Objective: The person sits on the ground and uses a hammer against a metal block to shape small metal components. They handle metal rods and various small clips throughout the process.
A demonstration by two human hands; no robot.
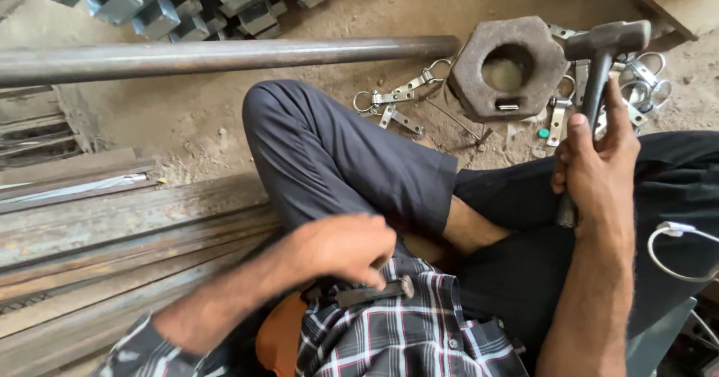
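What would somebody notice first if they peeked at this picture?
Probably the hammer, held upright in the right hand over the person's lap. Just behind it on the dusty ground sits a big six-sided metal block with a hole. The left hand pinches a small metal piece near the waist.

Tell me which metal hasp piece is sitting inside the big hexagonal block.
The small hasp piece at the hole's lower edge in the hexagonal block; the other hasps lie scattered on the ground outside.

dark navy trousers [337, 160], black-white-pink plaid shirt [397, 332], rusty grey hexagonal block [509, 66], dark hammer [599, 55]
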